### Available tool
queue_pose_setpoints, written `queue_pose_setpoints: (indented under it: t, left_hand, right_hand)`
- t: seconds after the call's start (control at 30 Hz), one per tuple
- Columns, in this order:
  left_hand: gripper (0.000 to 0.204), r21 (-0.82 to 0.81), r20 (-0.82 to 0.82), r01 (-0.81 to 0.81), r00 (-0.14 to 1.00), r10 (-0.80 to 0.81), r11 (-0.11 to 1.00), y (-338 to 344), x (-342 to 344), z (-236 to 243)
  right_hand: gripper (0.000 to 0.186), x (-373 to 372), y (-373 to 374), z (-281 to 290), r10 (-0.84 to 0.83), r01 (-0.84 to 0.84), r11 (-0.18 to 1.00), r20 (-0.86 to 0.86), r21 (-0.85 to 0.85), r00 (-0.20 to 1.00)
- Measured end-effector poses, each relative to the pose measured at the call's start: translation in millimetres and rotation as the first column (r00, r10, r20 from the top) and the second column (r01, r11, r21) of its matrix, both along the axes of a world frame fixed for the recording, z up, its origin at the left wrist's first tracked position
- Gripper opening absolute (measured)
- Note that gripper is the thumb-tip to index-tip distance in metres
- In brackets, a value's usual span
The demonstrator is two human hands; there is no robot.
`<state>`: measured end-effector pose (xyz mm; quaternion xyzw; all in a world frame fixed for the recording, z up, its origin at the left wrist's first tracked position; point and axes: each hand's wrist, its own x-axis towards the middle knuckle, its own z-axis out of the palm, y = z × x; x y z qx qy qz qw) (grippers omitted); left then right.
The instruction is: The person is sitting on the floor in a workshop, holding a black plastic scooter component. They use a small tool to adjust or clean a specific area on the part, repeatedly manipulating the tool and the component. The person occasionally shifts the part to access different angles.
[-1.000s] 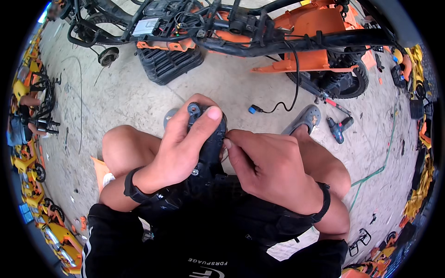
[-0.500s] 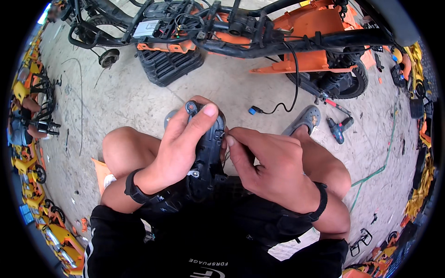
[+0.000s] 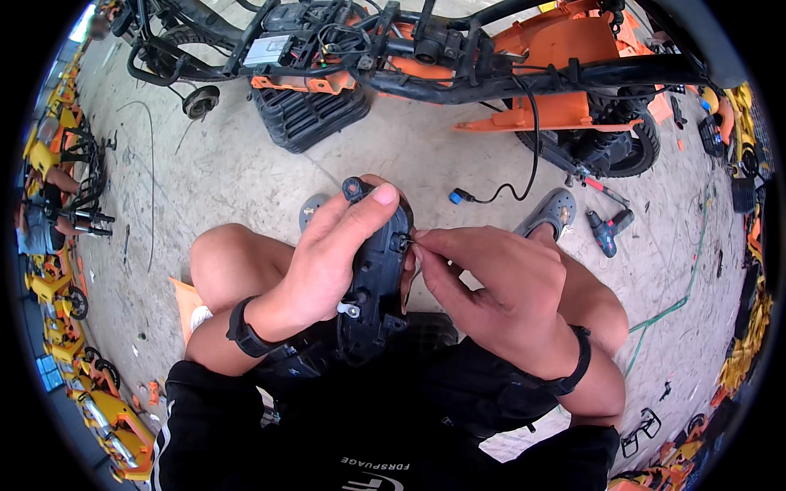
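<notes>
A long black plastic housing (image 3: pixel 375 286) with moulded ribs and a screw eye at its top is held above my lap. My left hand (image 3: pixel 323 266) wraps round it, with the thumb lying over its upper end. At the housing's right edge, my right hand (image 3: pixel 499 282) pinches with thumb and forefinger. A thin dark wire (image 3: pixel 412 241) seems to run between those fingertips and the housing, though its end is too small to make out. A small silver metal tab (image 3: pixel 350 310) sticks out on the housing's lower left side.
Ahead lies a stripped scooter frame (image 3: pixel 491 78) with orange panels, resting near a black crate (image 3: pixel 307 119). A cable with a blue connector (image 3: pixel 458 195) hangs to the floor. On the right are a cordless drill (image 3: pixel 607 231) and a red-handled hammer (image 3: pixel 604 190). Another person (image 3: pixel 49 209) sits far left.
The view has shifted slightly, so everything sits a little further right. My right fingers have drawn slightly away from the housing's edge, still pinched. The left hand keeps its hold.
</notes>
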<state>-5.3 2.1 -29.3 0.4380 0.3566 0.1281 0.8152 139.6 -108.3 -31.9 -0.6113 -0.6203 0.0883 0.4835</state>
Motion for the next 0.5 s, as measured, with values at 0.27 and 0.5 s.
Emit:
queue_pose_setpoints:
  t: [0.27, 0.5]
  left_hand:
    - [0.043, -0.004, -0.023, 0.012, 1.000, -0.012, 1.000, -0.2, 0.1, 2.1]
    - [0.043, -0.064, -0.055, -0.001, 0.998, -0.002, 0.998, -3.2, 0.3, 9.5]
  right_hand:
    - [0.038, 5.1, 4.2, -13.2, 0.104, -0.125, 0.980, 0.140, 0.154, 0.985]
    - [0.039, 9.2, 4.0, -9.7, 0.165, -0.204, 0.962, 0.211, 0.181, 0.964]
